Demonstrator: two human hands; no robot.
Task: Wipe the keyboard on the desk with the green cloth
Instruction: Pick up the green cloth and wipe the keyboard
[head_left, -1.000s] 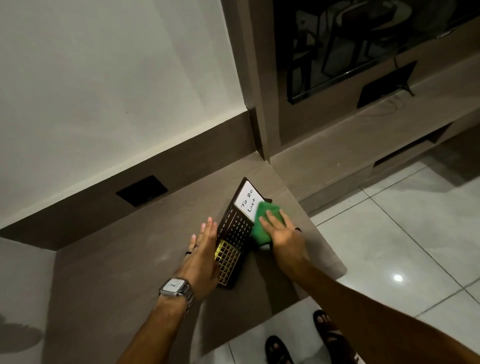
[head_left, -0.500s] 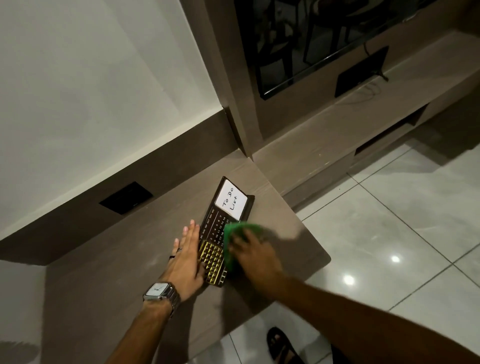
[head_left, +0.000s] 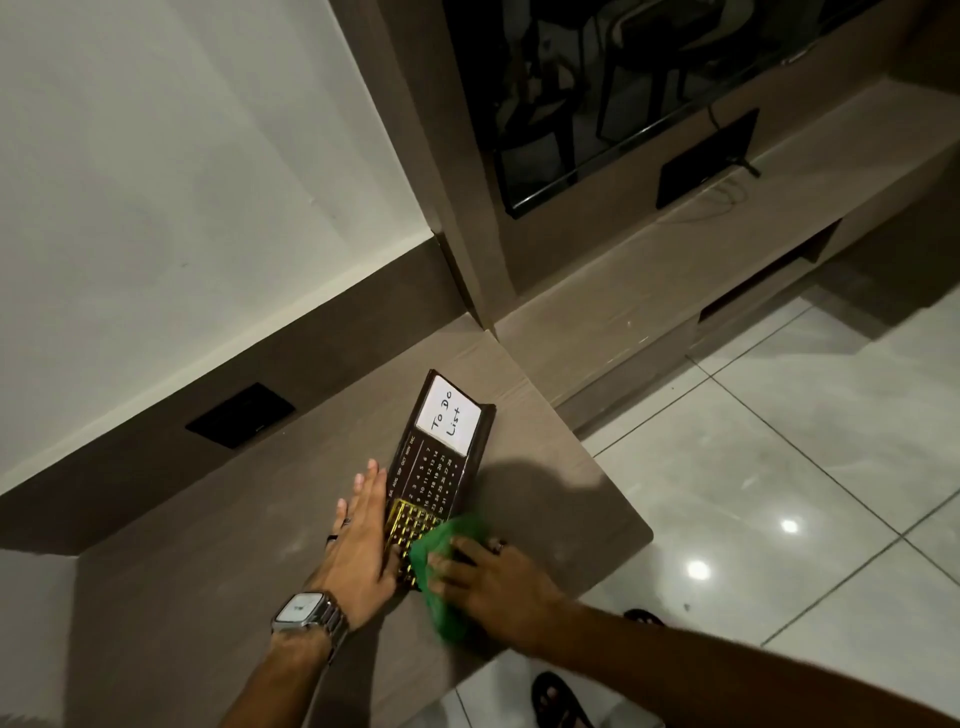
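A dark, narrow keyboard (head_left: 434, 470) lies on the brown desk (head_left: 208, 582) near its right end. It has gold keys at the near end, a calendar grid in the middle and a white "To Do List" card at the far end. My left hand (head_left: 363, 540) rests flat, fingers spread, against the keyboard's left edge; a watch is on that wrist. My right hand (head_left: 496, 579) presses the green cloth (head_left: 444, 577) onto the keyboard's near right corner. The cloth covers part of the gold keys and hangs toward the desk's front edge.
The desk's right edge and rounded corner (head_left: 641, 532) are close to my right hand, with tiled floor (head_left: 805, 493) beyond. A black wall socket (head_left: 240, 414) sits behind the desk. A low TV unit (head_left: 675, 270) stands at the back right. My sandalled foot (head_left: 558, 699) shows below.
My right hand has dragged the green cloth down the keyboard, from the white card end to the gold keys at the near end. My left hand has stayed on the left edge.
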